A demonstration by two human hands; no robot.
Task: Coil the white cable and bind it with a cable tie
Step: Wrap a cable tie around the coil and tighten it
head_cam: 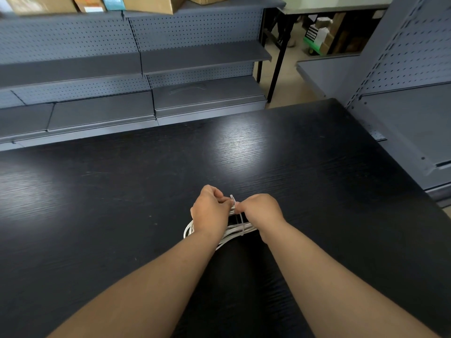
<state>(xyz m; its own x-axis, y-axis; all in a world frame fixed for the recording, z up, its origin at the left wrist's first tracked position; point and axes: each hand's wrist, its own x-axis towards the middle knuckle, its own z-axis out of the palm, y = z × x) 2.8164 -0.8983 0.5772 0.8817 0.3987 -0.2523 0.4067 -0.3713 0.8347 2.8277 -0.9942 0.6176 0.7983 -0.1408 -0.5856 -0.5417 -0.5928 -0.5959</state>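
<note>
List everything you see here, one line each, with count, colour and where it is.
table: one, black, fills the foreground.
white cable: one coil, white, over the table's near part.
cable tie: one, white, looped round the coil.
shelving: several pegboard units, grey, behind and right of the table.
cardboard boxes: several, brown, top shelf.
left hand: one, pinches the cable tie's upper end.
right hand: one, pinches the cable tie beside it.

The cable (234, 230) lies on the table (122, 191), near its front edge, under both hands. Shelves (146, 69) stand behind the table, boxes (151, 3) on top.
</note>
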